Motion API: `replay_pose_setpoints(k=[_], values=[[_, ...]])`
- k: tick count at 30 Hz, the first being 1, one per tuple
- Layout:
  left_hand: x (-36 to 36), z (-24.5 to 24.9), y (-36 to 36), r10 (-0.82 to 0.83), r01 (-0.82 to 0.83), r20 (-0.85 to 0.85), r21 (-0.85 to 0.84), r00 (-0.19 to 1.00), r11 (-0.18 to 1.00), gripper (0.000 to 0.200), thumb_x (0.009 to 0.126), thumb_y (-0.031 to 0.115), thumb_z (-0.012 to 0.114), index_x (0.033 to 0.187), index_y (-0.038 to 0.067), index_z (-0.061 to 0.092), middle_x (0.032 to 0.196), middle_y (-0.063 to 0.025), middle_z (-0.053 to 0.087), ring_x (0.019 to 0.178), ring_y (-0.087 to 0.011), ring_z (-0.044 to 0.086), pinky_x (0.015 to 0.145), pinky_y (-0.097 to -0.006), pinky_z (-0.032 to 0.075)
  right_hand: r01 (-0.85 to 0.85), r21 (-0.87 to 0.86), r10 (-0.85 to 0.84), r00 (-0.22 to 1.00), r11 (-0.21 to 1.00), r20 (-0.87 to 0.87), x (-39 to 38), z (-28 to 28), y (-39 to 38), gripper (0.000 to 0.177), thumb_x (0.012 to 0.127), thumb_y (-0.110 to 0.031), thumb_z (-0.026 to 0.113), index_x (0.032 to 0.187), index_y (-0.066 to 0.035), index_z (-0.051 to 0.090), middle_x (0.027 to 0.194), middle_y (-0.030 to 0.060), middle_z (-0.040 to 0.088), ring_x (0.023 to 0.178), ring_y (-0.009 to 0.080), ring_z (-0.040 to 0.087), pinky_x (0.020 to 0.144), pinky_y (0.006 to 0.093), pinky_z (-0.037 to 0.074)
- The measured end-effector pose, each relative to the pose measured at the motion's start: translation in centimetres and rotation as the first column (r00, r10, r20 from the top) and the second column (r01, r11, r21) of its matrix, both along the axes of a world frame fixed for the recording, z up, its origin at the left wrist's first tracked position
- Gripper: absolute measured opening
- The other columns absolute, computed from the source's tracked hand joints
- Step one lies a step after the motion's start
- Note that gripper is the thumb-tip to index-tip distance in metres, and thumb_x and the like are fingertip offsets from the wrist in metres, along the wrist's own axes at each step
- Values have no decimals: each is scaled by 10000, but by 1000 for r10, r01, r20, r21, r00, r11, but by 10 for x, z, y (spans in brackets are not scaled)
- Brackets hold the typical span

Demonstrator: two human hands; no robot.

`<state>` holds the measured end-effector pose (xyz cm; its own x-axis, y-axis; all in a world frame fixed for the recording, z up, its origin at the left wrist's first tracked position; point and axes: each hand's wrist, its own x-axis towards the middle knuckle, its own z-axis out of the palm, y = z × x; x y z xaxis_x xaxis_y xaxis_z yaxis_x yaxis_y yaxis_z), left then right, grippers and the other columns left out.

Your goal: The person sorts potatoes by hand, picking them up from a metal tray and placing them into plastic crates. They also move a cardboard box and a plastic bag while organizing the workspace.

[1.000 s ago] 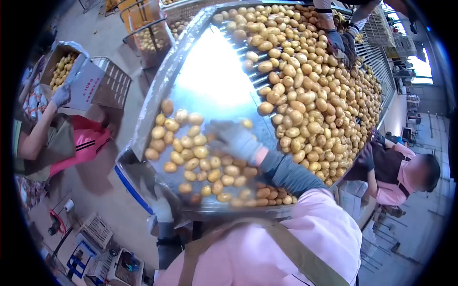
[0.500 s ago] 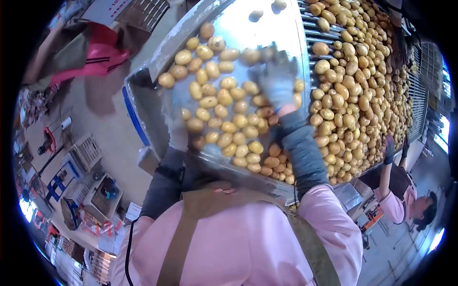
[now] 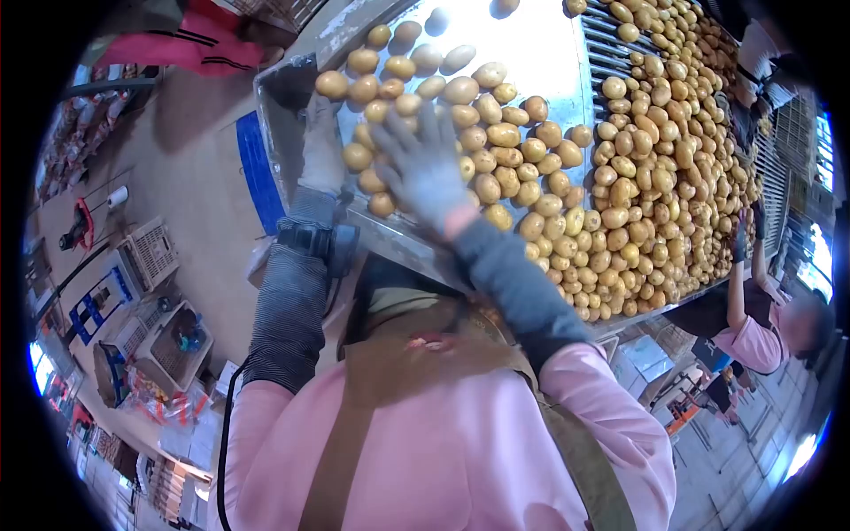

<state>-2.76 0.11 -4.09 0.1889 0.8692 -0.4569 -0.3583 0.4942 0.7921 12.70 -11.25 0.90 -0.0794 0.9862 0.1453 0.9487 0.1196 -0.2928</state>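
My right hand (image 3: 427, 173), in a pale work glove with dark fingertips, lies over the potatoes (image 3: 505, 134) with its fingers spread. It touches several of them but grips none that I can see. My left hand (image 3: 321, 149), also gloved, rests with stretched fingers along the left wall of the metal tray (image 3: 544, 71), beside the nearest potatoes. Potatoes cover the tray's near side and run rightward into a dense pile of potatoes (image 3: 660, 168) on the bar grate (image 3: 606, 53). Both forearms wear dark sleeves.
A co-worker (image 3: 753, 327) in a pink shirt stands at the right, hands near the pile. Another person (image 3: 177, 44) in pink and dark clothing is at top left. A blue panel (image 3: 257, 173) lies left of the tray. Crates (image 3: 152, 248) stand on the floor at left.
My right hand has moved left and toward me, from the tray's right side to its left. Potatoes near the front have shifted right. My left hand has moved up along the tray's left wall.
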Motion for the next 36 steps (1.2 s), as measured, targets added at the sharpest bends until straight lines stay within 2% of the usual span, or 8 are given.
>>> replay_pose_setpoints(k=[13, 16, 18, 21, 26, 29, 30, 36], values=[[-24, 9, -41, -213, 399, -492, 312, 844, 862, 434, 974, 8, 539, 1407, -8, 539, 1494, -144, 475, 1357, -237, 509, 1078, -331, 492, 238, -297, -222, 971, 925, 86, 82, 32, -29, 297, 884, -271, 603, 1155, -166, 662, 1148, 87, 575, 1112, 323, 521, 946, 556, 363], [-30, 18, -39, -190, 566, -700, 355, 688, 744, 428, 973, 18, 561, 1400, -12, 535, 1469, -150, 496, 1323, -230, 533, 1066, -324, 491, 291, 376, -442, 793, 880, 419, 137, 3, 13, 255, 857, -328, 673, 1076, -197, 688, 1155, 82, 604, 1177, 323, 512, 957, 503, 390], [-24, 18, -35, -25, 731, -915, 304, 402, 611, 409, 977, 38, 579, 1382, -10, 548, 1430, -143, 538, 1297, -210, 543, 1051, -312, 490, 231, -78, -214, 959, 970, 183, 139, -8, 46, 349, 882, -376, 656, 1199, -232, 668, 1226, 69, 626, 1281, 376, 479, 1059, 583, 336], [6, 13, -29, -143, 153, -483, -20, 864, 988, 464, 905, 45, 658, 1363, 36, 587, 1419, -112, 553, 1257, -234, 580, 1025, -334, 512, 162, 103, -170, 983, 981, 67, 36, -1, 55, 402, 886, -365, 650, 1261, -221, 669, 1301, 62, 635, 1299, 392, 494, 1099, 608, 340], [-36, 16, -33, -103, 231, -539, 175, 836, 957, 430, 938, 90, 676, 1350, 19, 573, 1353, -127, 574, 1215, -223, 569, 1045, -344, 463, 45, -57, -46, 999, 997, -24, 5, 0, -68, 513, 882, -410, 658, 1356, -216, 626, 1451, 71, 555, 1382, 391, 429, 1182, 655, 185], [-90, 3, -46, 36, 209, -692, 266, 721, 941, 548, 887, 165, 737, 1372, 5, 538, 1404, -178, 540, 1266, -284, 543, 1086, -390, 431, 308, -172, -300, 951, 935, 72, 43, 27, -138, 527, 876, -429, 667, 1350, -202, 629, 1497, 83, 508, 1370, 405, 445, 1168, 655, 218], [-110, -2, -59, 214, 399, -975, 219, 58, 891, 660, 864, 224, 750, 1428, 4, 488, 1401, -228, 561, 1271, -373, 557, 1080, -450, 437, 348, -190, -330, 936, 918, 122, 42, 28, -144, 547, 885, -427, 662, 1379, -202, 603, 1531, 94, 468, 1398, 402, 410, 1170, 649, 218], [-190, -118, -102, -232, 290, -963, -185, 136, 939, 687, 936, 300, 622, 1514, 10, 392, 1338, -295, 603, 1243, -440, 584, 1045, -466, 460, 83, -284, -43, 989, 955, 143, 49, 29, -89, 575, 934, -422, 593, 1454, -189, 519, 1578, 142, 403, 1449, 340, 366, 1174, 641, 214]])
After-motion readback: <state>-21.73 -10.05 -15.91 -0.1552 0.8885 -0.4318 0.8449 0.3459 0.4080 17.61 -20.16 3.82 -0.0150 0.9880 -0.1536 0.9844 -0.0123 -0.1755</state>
